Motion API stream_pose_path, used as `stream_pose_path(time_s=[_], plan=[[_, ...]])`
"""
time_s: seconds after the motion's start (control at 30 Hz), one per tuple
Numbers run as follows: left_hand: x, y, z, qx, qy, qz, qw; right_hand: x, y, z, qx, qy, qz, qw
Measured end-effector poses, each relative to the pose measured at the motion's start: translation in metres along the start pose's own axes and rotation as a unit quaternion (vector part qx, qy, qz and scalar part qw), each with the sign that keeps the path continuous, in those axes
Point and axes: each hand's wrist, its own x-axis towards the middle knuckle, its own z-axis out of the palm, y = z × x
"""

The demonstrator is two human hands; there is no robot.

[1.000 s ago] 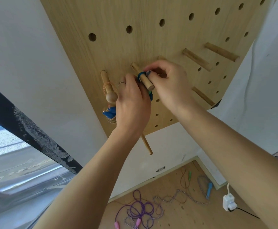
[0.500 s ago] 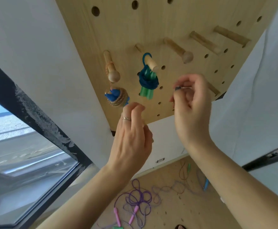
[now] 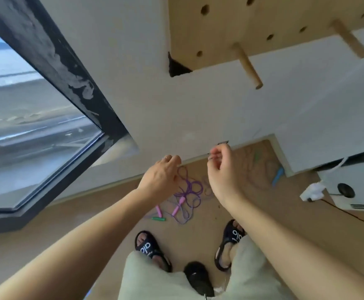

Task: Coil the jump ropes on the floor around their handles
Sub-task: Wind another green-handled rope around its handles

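1. Down on the floor [image 3: 198, 215] is where everything is pointed now. A second ago the view was up at the pegboard [image 3: 285, 22] with both hands hooking a blue coiled rope over a peg; now the head is tipped down, only the board's bottom edge and a couple of pegs show at the top, and that hung rope is out of frame.

2. Left hand [image 3: 161, 176] has dropped away from the board and hangs in the air over the floor, fingers loosely curled, holding nothing as far as I can see.

3. Right hand [image 3: 224, 169] is down too, thumb and fingertips pinched near each other. There might be something tiny between them, but it's too blurry to tell, so I'd call it empty.

4. The purple jump rope [image 3: 190, 187] lies in a loose tangle in the middle of the floor, just ahead of the sandals [image 3: 147, 247], with its pink handles [image 3: 177, 207] on the near side of the pile. A speckled rope with a green handle [image 3: 158, 219] is mixed in beside it.

5. Further back, near the wall corner, there's another loose rope with a blue handle [image 3: 277, 177], well apart from the purple one.

6. My read: one rope is done and hung, at least two are still uncoiled, and the purple one looks like the next pickup. It'll probably need untangling from the speckled rope first.
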Motion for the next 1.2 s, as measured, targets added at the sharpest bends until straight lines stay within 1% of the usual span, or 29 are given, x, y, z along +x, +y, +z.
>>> stream_pose_path(time_s=[0.07, 0.17, 0.23, 0.3, 0.4, 0.47, 0.53, 0.6, 0.67, 0.73, 0.8, 0.93, 1.0, 1.2], plan=[[0.002, -0.039, 0.037, -0.004, -0.017, -0.023, 1.0, 0.002, 0.045, 0.038, -0.052, -0.063, 0.063, 0.995], [0.014, -0.09, 0.101, -0.006, -0.046, -0.06, 0.997, 0.009, 0.12, 0.089, -0.145, -0.158, 0.145, 0.966], [0.029, -0.123, 0.15, 0.002, -0.054, -0.068, 0.996, 0.026, 0.177, 0.122, -0.186, -0.218, 0.158, 0.945], [0.048, -0.153, 0.205, 0.0, -0.066, -0.073, 0.995, 0.044, 0.238, 0.156, -0.218, -0.257, 0.165, 0.927], [0.078, -0.191, 0.285, -0.016, -0.083, -0.09, 0.992, 0.074, 0.328, 0.202, -0.258, -0.282, 0.174, 0.907], [0.097, -0.215, 0.336, -0.04, -0.11, -0.096, 0.988, 0.093, 0.381, 0.23, -0.28, -0.297, 0.178, 0.895], [0.116, -0.241, 0.384, -0.072, -0.151, -0.099, 0.981, 0.112, 0.43, 0.257, -0.307, -0.331, 0.167, 0.876], [0.135, -0.266, 0.425, -0.076, -0.177, -0.108, 0.975, 0.132, 0.475, 0.285, -0.324, -0.364, 0.148, 0.861], [0.152, -0.283, 0.459, -0.077, -0.187, -0.112, 0.973, 0.152, 0.517, 0.311, -0.357, -0.369, 0.126, 0.849], [0.166, -0.296, 0.484, -0.085, -0.188, -0.115, 0.972, 0.171, 0.554, 0.334, -0.366, -0.369, 0.137, 0.843], [0.176, -0.303, 0.501, -0.089, -0.184, -0.116, 0.972, 0.188, 0.579, 0.348, -0.366, -0.371, 0.131, 0.843], [0.187, -0.306, 0.521, -0.13, -0.186, -0.132, 0.965, 0.207, 0.584, 0.356, -0.375, -0.361, 0.136, 0.843], [0.188, -0.303, 0.529, -0.127, -0.195, -0.126, 0.964, 0.212, 0.589, 0.358, -0.4, -0.357, 0.13, 0.834], [0.194, -0.3, 0.536, -0.129, -0.177, -0.11, 0.97, 0.206, 0.605, 0.378, -0.507, -0.31, 0.074, 0.801]])
